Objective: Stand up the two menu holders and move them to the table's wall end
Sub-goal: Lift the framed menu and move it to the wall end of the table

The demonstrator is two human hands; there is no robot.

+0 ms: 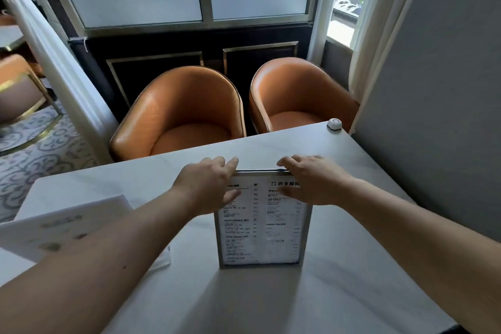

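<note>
I have both hands on the top corners of one menu holder [261, 221]: my left hand [207, 184] pinches the left corner, thumb on the printed face and fingers over the top edge, and my right hand [311, 180] clasps the right corner likewise. The holder stands upright on the pale table [352, 266]. Left of my grip, under my left forearm, the second menu holder [54, 228] lies flat. Beyond and right of my grip sits a small white button [334, 124] near the grey wall [433, 89].
</note>
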